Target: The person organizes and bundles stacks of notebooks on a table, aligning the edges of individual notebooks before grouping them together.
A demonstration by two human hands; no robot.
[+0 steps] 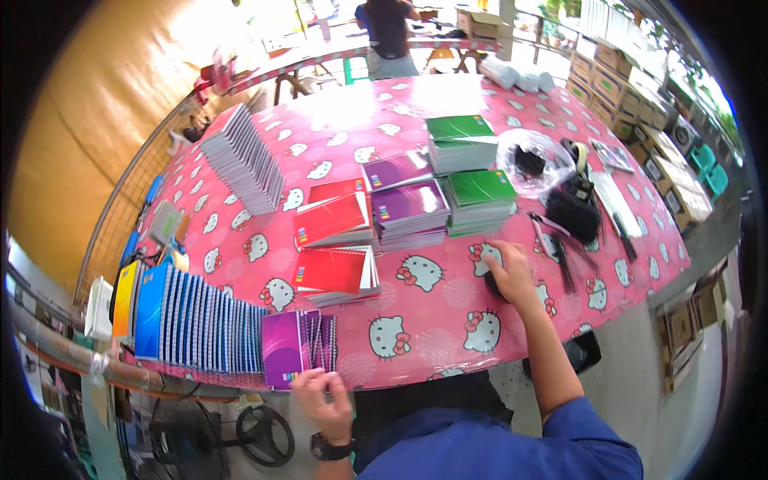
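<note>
My left hand (324,398), a black watch on its wrist, is at the table's front edge with its fingers curled, right beside the purple spiral notebooks (282,352). Whether anything is in those fingers is hidden. These purple notebooks end a long row of upright blue spiral notebooks (200,320). Farther right, my right hand (512,276) rests low over the tabletop, its fingers bent around a small black object (493,286) mostly covered by the hand. Ahead lie stacks of red notebooks (330,270), purple notebooks (410,204) and green notebooks (480,190).
A tall notebook stack (244,160) stands back left on the pink patterned table cover (416,312). At right are a clear plastic bag (524,164), pliers (548,224), a black brush-like item (574,214) and a tape roll (579,154). Cartons (616,88) and another person (390,32) are beyond.
</note>
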